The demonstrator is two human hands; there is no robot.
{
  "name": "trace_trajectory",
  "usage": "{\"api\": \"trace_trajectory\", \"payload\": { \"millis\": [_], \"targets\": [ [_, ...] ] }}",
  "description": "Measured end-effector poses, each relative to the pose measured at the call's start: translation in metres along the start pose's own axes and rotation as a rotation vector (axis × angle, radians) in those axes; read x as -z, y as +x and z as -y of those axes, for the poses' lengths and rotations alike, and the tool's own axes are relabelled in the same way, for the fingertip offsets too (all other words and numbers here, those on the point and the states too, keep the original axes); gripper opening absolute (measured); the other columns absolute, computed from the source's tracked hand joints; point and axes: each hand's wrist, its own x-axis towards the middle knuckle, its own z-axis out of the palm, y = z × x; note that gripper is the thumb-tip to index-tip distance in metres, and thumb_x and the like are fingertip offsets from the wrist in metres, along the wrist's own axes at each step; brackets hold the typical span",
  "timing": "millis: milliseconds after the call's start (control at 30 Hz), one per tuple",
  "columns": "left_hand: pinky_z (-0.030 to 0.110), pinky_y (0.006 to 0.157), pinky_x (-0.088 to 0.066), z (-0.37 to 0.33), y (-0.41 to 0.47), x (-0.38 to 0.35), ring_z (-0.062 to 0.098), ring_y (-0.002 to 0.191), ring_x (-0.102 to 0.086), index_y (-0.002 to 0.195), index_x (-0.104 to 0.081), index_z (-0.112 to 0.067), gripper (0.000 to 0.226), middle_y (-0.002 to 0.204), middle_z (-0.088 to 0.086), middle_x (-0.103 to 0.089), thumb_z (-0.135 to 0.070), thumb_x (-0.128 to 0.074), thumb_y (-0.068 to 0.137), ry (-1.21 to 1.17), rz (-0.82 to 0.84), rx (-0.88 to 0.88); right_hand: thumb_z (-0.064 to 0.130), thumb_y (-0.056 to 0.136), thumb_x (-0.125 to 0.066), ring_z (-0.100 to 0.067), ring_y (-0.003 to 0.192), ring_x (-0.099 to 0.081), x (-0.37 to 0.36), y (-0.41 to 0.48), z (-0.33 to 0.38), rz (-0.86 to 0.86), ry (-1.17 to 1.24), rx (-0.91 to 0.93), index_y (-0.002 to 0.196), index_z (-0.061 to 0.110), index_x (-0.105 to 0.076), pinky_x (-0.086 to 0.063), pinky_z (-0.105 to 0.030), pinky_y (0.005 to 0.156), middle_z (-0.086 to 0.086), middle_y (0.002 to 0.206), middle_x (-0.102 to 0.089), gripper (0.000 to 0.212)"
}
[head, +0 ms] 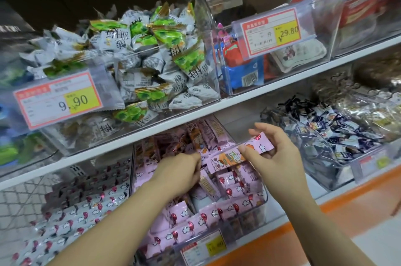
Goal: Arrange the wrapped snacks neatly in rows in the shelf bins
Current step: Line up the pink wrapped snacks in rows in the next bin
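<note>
While pink packs (230,181) were being lined up, the near clear bin (249,218) on the lower shelf was seen part-filled. Two hands were counted. The left hand (180,170) was curled down among the packs, its grasp hidden. One pink wrapped snack (225,158) was pinched by the right hand (275,152) above the bin. Laying it flat in a row was judged next. Farther up, two price tags (58,100) were displayed.

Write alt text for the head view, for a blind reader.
A right hand pinches a pink wrapped snack above a clear bin of matching snacks, while the left hand reaches into it.
</note>
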Motion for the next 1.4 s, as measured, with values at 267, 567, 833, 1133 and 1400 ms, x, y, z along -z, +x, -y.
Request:
{"api": "trace_trajectory", "payload": {
  "millis": [267, 567, 833, 1133, 1400],
  "targets": [
    [0.030, 0.067, -0.042, -0.008, 0.001, -0.006, 0.024, 0.086, -0.058, 0.094, -0.050, -0.017, 0.024, 0.098, 0.006, -0.063, -0.040, -0.057, 0.092, -0.163, 0.063, -0.023, 0.020, 0.076, -0.076, -0.012, 0.072, -0.060, -0.003, -0.003, 0.000, -0.031, 0.029, -0.004, 0.105, 0.042, -0.053, -0.056, -0.037, 0.073, 0.019, 0.101, -0.067, 0.043],
    [0.019, 0.054, -0.037, -0.008, -0.002, 0.001, 0.001, 0.063, -0.061, 0.072, -0.045, -0.024, 0.025, 0.076, -0.007, -0.065, -0.018, -0.056, 0.094, -0.479, 0.165, 0.025, 0.016, 0.079, -0.074, -0.026, 0.056, -0.052, -0.002, -0.005, 0.003, -0.024, 0.038, -0.009, 0.103, 0.037, -0.056, -0.051, -0.027, 0.057, 0.021, 0.087, -0.065, 0.037],
    [0.022, 0.086, -0.051, 0.008, -0.054, 0.022, 0.000, 0.079, -0.068, 0.107, -0.060, -0.031, 0.023, 0.110, -0.009, -0.051, -0.016, -0.061, 0.089, -0.844, -0.126, -0.010, 0.013, 0.077, -0.074, 0.003, 0.080, -0.064, -0.002, -0.004, 0.009, -0.014, 0.218, -0.033, 0.102, 0.029, -0.060, -0.050, -0.010, 0.070, 0.012, 0.088, -0.069, 0.033],
    [0.021, 0.081, -0.054, 0.003, -0.089, 0.015, 0.005, 0.099, -0.065, 0.090, -0.066, -0.015, 0.032, 0.131, -0.014, -0.051, 0.015, -0.057, 0.083, -1.435, -0.097, 0.089, 0.008, 0.077, -0.073, -0.005, 0.084, -0.068, -0.013, -0.016, 0.013, 0.250, 0.200, -0.019, 0.092, 0.026, -0.065, -0.052, -0.017, 0.074, 0.010, 0.086, -0.073, 0.025],
    [0.012, 0.082, -0.046, -0.004, -0.093, 0.013, -0.001, 0.110, -0.055, 0.078, -0.065, -0.027, 0.010, 0.116, -0.010, -0.063, -0.027, -0.073, 0.073, -1.410, -0.111, 0.106, 0.008, 0.075, -0.074, -0.009, 0.089, -0.069, -0.014, -0.018, 0.016, 0.311, 0.194, -0.029, 0.100, 0.021, -0.066, -0.053, -0.018, 0.077, 0.006, 0.091, -0.074, 0.029]
  ]
}}
